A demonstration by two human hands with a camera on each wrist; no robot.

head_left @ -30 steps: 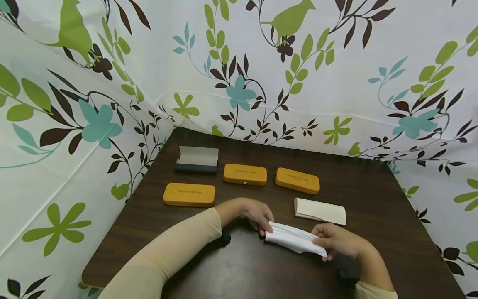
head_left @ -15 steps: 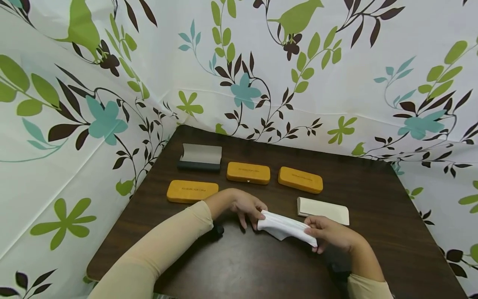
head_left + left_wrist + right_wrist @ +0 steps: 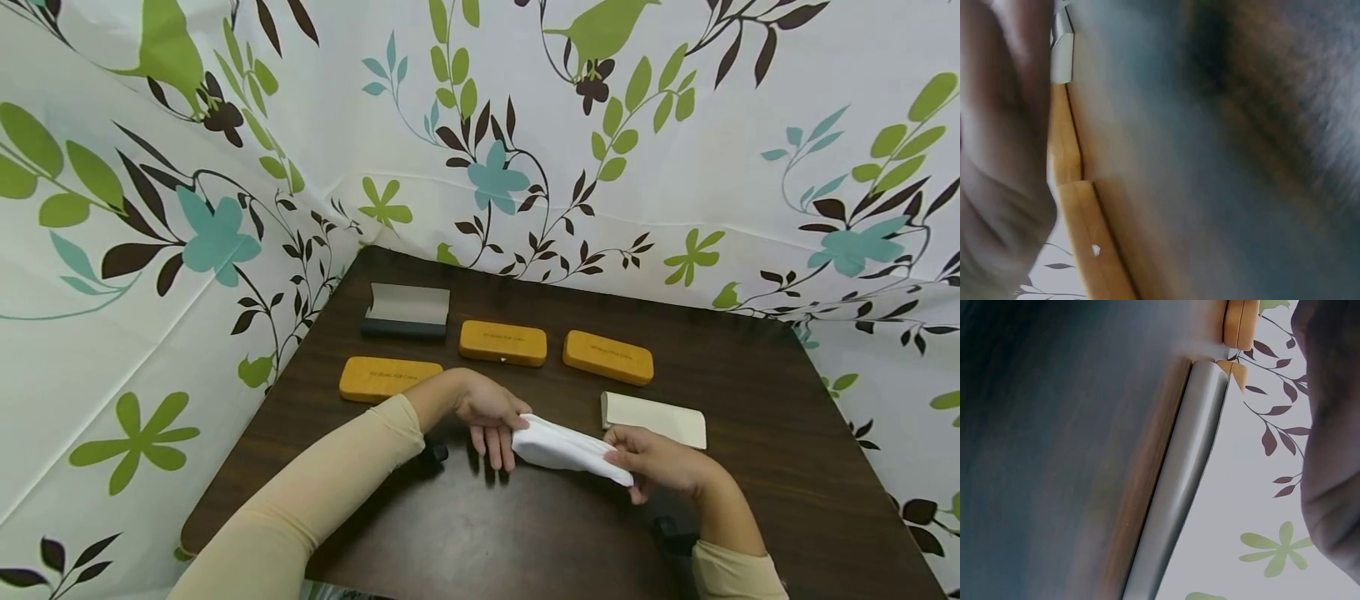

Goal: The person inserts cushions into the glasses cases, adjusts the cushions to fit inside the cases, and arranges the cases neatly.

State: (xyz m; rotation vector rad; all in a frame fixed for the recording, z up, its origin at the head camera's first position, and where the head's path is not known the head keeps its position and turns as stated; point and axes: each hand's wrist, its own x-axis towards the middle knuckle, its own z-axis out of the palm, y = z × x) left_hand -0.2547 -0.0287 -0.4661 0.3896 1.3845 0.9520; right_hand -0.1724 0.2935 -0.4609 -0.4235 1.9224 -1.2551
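A white cloth (image 3: 566,448), folded into a strip, is stretched between my two hands above the front part of the table. My left hand (image 3: 491,417) pinches its left end between thumb and fingers, while the other fingers hang extended below. At the opposite end, my right hand (image 3: 656,460) grips the cloth with its thumb on top. Just behind the right hand lies a cream folded case (image 3: 652,418). In the left wrist view, part of the hand (image 3: 1004,162) fills the left edge; the cloth is not seen there.
Three mustard-yellow eyeglass cases, a left one (image 3: 382,379), a middle one (image 3: 502,342) and a right one (image 3: 608,357), lie on the dark wooden table (image 3: 480,542). A grey-and-black case (image 3: 407,311) stands opened at the back left. Patterned curtain (image 3: 562,167) encloses the table.
Both hands have moved slightly left within the view, carrying the cloth. The left hand's lower fingers have straightened away from the cloth. The head view has shifted a little.
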